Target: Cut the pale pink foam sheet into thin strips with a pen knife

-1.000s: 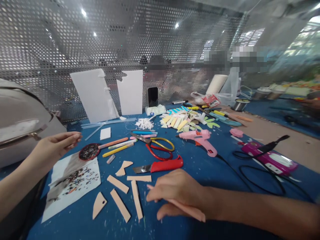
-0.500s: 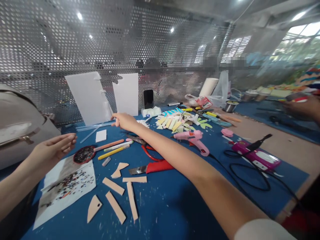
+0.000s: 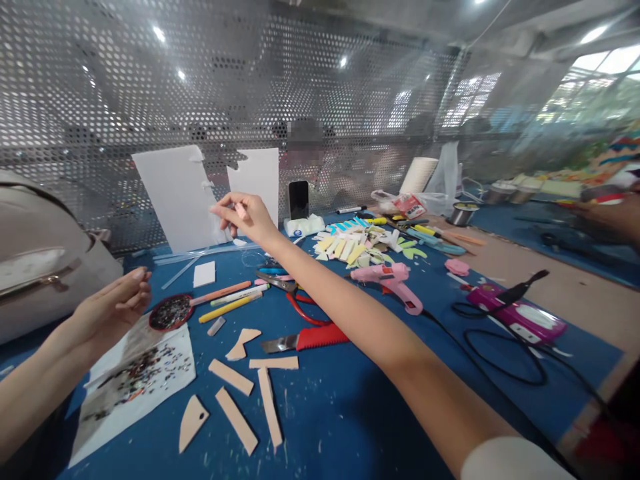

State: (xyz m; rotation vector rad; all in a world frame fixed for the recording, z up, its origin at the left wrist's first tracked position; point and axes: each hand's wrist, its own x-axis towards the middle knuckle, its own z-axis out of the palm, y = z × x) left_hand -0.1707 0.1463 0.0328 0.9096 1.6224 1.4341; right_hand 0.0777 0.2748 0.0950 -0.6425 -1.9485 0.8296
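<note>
My right hand point(image 3: 246, 216) is stretched far across the blue table point(image 3: 350, 413) and lifted in front of two white sheets point(image 3: 176, 197). Its thumb and fingers are pinched on a small pinkish piece that I cannot name. My left hand point(image 3: 114, 309) hovers at the left with its fingers straight and nothing in them, beside a round dish of glitter point(image 3: 169, 312) and above a paper strewn with glitter point(image 3: 135, 377). Several peach foam strips point(image 3: 234, 377) lie below my right forearm.
A red-handled knife point(image 3: 306, 339), scissors point(image 3: 299, 303), coloured sticks point(image 3: 226, 299), a pink glue gun point(image 3: 391, 279), a heap of coloured foam bits point(image 3: 350, 244), a phone point(image 3: 299, 199) and a purple device with black cable point(image 3: 521, 316) lie around. A grey bag point(image 3: 40, 260) stands left. Perforated metal screen behind.
My right hand left the peach strips at the front, reached to the back of the table, then rose with a small piece pinched. My left hand barely moved.
</note>
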